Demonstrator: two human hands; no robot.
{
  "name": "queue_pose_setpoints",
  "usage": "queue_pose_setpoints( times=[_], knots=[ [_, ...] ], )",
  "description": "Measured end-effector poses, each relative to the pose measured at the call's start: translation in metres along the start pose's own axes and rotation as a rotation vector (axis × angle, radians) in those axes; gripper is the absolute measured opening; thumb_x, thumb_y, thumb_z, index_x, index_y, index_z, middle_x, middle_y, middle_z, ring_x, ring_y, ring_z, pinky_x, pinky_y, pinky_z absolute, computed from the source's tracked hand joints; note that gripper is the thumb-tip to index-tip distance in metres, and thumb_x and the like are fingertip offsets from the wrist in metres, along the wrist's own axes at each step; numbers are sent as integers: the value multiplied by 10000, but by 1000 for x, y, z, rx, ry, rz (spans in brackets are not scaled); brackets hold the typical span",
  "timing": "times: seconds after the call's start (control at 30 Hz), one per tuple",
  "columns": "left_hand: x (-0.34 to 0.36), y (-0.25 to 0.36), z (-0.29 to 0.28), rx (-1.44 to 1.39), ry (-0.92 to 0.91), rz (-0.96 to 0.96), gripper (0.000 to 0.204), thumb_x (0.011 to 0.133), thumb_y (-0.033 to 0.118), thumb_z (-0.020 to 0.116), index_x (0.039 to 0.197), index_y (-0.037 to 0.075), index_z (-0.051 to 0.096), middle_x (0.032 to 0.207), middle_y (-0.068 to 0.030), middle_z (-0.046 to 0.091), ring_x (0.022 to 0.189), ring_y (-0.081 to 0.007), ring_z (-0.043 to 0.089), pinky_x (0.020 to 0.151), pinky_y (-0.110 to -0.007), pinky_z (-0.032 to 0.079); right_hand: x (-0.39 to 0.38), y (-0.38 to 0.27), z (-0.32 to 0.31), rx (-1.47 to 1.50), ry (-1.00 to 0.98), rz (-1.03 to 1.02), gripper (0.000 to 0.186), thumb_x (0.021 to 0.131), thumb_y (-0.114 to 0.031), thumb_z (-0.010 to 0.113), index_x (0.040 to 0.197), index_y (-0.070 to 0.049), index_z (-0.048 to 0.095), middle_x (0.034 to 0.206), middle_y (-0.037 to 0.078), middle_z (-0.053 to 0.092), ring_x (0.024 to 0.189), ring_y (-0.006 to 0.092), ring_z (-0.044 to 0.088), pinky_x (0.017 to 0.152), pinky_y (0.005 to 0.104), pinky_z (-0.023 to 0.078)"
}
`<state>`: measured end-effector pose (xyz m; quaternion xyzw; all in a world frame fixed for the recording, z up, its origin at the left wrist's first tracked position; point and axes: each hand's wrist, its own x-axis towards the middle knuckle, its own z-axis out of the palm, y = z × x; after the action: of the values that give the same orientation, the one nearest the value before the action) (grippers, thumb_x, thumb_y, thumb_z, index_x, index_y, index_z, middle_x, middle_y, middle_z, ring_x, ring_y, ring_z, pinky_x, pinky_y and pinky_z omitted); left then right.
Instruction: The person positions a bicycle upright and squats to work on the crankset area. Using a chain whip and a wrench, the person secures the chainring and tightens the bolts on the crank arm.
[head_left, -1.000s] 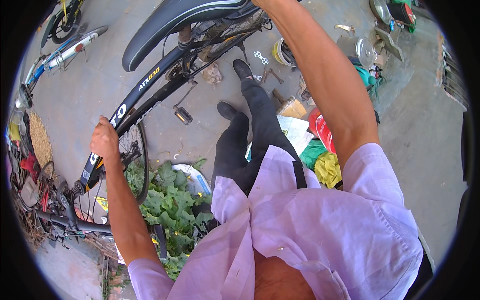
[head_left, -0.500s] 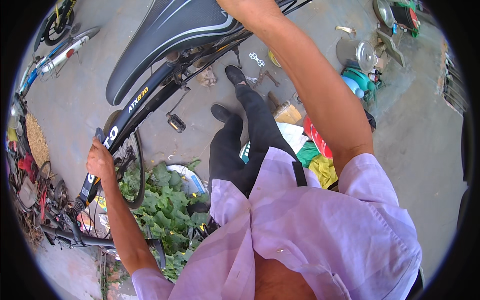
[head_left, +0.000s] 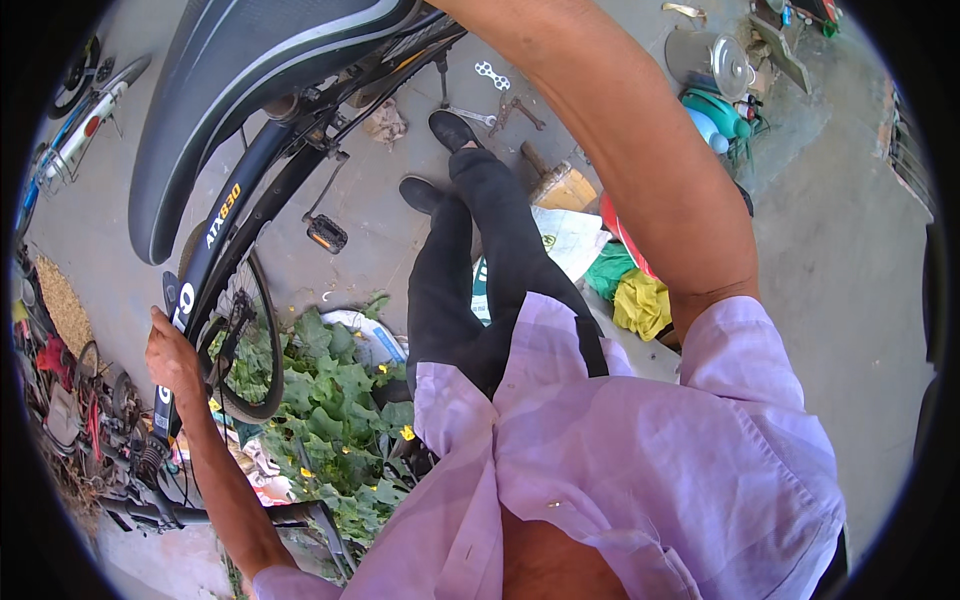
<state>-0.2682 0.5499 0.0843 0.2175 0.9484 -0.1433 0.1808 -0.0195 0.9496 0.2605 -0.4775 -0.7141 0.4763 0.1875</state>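
Note:
A black bicycle stands at my left, with its big black saddle (head_left: 270, 70) at the top of the view. My left hand (head_left: 174, 358) is closed round the dark frame tube (head_left: 212, 238), between the saddle and the handlebar (head_left: 190, 515). Just above its fingers a small dark flat piece (head_left: 170, 288) sticks up; what it is I cannot make out. My right forearm (head_left: 610, 110) reaches up past the rear of the saddle, and its hand lies beyond the upper edge. A pedal (head_left: 326, 233) hangs below the frame, beside the front wheel (head_left: 262, 340).
Near my shoes lie a multi-hole spanner (head_left: 491, 75), another wrench (head_left: 470, 116) and a hammer-like tool (head_left: 540, 160) by a wood block (head_left: 565, 190). Leafy plants (head_left: 335, 400) grow below the wheel. A metal pot (head_left: 708, 62) stands right; another bicycle (head_left: 85, 130) far left.
The saddle and frame have shifted left and slightly down in view, my left hand with them. My right hand, partly seen before, has left the view at the top.

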Motion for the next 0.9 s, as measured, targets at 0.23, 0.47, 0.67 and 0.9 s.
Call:
queue_pose_setpoints(
  times=[0.23, 0.47, 0.67, 0.9],
  knots=[
    [-4, -12, 8, 21, -28, -102, 713, 984, 622, 260, 1144, 90, 708, 1021, -234, 691, 956, -448, 639, 859, -540, 467, 2, -2, -9, 178, -189, 82, 483, 882, -349, 601, 669, 84, 588, 559, 101, 537, 555, 163, 495, 557, 357, 435],
    [10, -10, 11, 67, -2, -61, 692, 988, 615, 256, 1076, 117, 728, 956, -212, 701, 885, -445, 649, 789, -549, 481, 19, -7, -42, 487, -377, 383, 464, 920, -376, 607, 726, 45, 627, 578, 26, 503, 563, 91, 445, 526, 262, 392],
    [15, -24, 23, 68, -40, -125, 694, 969, 656, 253, 1102, 172, 732, 977, -179, 712, 942, -427, 650, 829, -532, 472, 23, 6, -23, 384, 5, 706, 437, 914, -381, 631, 809, 42, 663, 592, 36, 541, 567, 116, 507, 537, 268, 429],
    [19, -49, 42, 184, 44, -69, 686, 971, 637, 248, 1049, 160, 734, 962, -187, 709, 936, -434, 648, 824, -536, 473, -40, 183, -57, 70, -97, 436, 442, 917, -409, 646, 977, 27, 674, 791, 82, 698, 695, 153, 653, 647, 267, 514]
  ],
)
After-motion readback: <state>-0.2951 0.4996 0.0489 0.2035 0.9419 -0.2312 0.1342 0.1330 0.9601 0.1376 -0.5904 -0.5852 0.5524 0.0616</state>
